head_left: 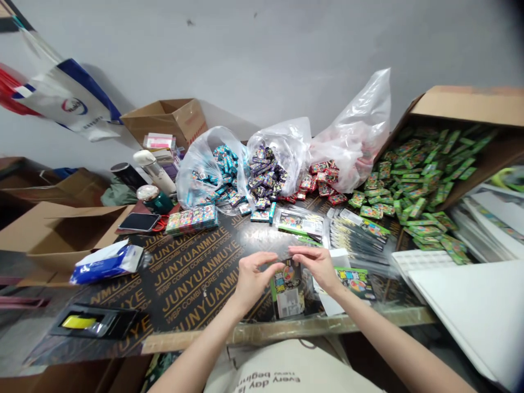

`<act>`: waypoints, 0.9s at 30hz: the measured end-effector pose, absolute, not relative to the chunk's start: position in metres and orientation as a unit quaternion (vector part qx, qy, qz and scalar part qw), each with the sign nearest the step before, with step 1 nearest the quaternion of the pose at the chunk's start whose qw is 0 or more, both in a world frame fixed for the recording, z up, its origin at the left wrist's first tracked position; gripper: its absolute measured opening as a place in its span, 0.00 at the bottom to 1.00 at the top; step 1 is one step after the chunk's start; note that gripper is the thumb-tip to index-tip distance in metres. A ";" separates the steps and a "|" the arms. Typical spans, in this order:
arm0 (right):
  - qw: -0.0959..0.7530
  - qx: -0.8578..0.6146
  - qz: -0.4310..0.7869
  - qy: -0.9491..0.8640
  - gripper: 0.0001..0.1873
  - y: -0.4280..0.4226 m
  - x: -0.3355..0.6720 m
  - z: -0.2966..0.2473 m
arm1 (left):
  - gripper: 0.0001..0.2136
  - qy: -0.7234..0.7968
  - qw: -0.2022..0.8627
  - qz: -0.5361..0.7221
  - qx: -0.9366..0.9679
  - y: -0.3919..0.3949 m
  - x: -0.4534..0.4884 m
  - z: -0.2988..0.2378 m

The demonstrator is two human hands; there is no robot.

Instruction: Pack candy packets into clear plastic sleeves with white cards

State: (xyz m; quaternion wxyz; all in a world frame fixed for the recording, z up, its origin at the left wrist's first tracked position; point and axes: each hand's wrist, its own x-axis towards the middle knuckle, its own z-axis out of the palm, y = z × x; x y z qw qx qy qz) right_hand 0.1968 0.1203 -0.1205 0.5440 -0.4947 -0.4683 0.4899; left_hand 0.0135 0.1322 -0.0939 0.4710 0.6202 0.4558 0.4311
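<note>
Clear plastic sleeve (287, 295) pinched along its top by the left hand (256, 281) and right hand (317, 267).

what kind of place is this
Probably a makeshift packing room for small retail goods. A cardboard box is heaped with green printed packets, clear plastic bags spill more packets, and the work surface is a bare plywood board printed with its maker's name.
</note>
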 end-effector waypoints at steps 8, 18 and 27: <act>0.462 -0.481 0.520 -0.534 0.08 0.126 0.200 -0.101 | 0.08 0.476 0.543 0.342 0.601 0.149 0.011 -0.086; 0.433 -0.473 0.447 -0.624 0.08 0.115 0.213 -0.109 | 0.04 0.410 0.426 0.368 0.718 0.127 0.010 -0.082; 0.505 -0.479 0.392 -0.601 0.26 0.160 0.207 -0.125 | 0.05 0.466 0.497 0.437 0.588 0.153 -0.008 -0.109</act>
